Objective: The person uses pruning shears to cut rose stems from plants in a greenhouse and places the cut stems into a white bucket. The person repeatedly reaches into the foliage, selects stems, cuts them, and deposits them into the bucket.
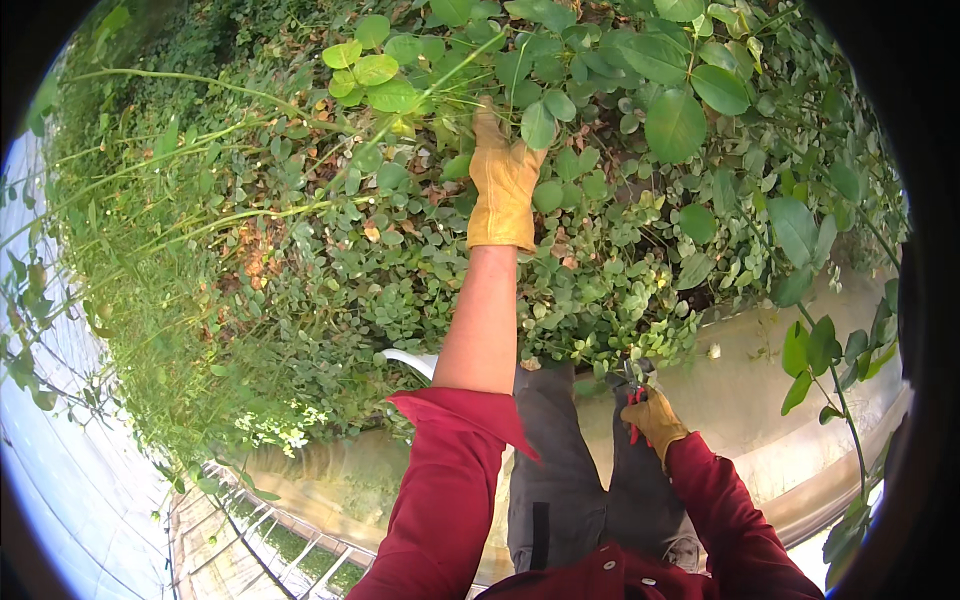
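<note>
My left hand (506,180), in a tan leather work glove, reaches forward into leafy, rose-like plants. Its thumb points away from me, while leaves (538,126) cover the fingertips, so I cannot see whether it grips a stem. A long green stem (457,67) crosses just beyond the thumb. Low by my right thigh, my right hand (656,424), gloved the same way, holds red-handled pruning shears (636,401). The blades point away from me at the edge of the foliage and are partly hard to make out.
Dense foliage (337,277) with dry brown leaves fills the bed. Long stems (255,217) arch in from the left. A pale bed wall (787,375) runs past my legs. A white curved object (409,361) shows beside my left forearm. A leafy shoot (840,390) hangs at right.
</note>
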`<action>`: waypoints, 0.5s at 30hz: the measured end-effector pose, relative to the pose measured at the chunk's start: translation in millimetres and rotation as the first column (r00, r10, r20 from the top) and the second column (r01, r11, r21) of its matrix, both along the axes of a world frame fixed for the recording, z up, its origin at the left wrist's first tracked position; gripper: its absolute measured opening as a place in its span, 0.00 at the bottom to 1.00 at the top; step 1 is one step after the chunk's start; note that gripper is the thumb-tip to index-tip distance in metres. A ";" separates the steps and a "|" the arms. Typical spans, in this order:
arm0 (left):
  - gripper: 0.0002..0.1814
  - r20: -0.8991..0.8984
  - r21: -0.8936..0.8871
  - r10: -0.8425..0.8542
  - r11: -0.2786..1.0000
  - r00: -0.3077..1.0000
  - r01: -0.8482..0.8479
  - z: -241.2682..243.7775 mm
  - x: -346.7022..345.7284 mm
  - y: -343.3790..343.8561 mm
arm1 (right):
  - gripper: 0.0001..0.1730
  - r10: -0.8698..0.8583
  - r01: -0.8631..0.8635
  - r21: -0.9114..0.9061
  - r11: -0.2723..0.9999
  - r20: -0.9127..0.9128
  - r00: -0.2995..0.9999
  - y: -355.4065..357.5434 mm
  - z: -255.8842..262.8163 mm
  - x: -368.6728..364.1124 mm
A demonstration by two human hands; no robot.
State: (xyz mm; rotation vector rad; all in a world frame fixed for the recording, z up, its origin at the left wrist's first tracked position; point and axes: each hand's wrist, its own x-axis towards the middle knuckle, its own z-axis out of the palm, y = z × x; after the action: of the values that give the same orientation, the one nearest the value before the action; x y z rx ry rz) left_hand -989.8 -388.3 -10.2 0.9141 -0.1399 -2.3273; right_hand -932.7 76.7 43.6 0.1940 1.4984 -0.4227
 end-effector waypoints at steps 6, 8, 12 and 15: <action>0.26 -0.040 0.691 0.841 -0.367 0.540 0.623 -69.2 -35.5 -16.3 | 0.23 -0.008 0.007 -0.032 0.999 -0.032 0.999 3.4 -5.4 -4.3; 0.25 0.371 0.504 0.803 -0.595 0.466 0.626 -73.3 -50.5 -19.5 | 0.24 -0.011 0.008 -0.049 0.999 -0.056 0.998 3.5 -6.8 -5.6; 0.24 0.608 0.344 0.724 -0.610 0.325 0.714 -66.0 -73.3 -20.5 | 0.25 -0.027 0.026 -0.020 0.999 -0.057 0.998 2.5 -1.8 -10.1; 0.24 0.658 0.303 0.701 -0.580 0.274 0.756 -60.8 -78.1 -14.8 | 0.23 -0.087 0.087 0.059 0.994 -0.002 0.996 2.1 1.3 -14.6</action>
State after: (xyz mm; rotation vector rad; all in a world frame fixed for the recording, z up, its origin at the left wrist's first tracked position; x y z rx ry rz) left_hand -1067.9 -403.1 -71.0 -0.4325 2.9397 -0.1396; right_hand -947.3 78.9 44.8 0.3068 1.5070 -0.4482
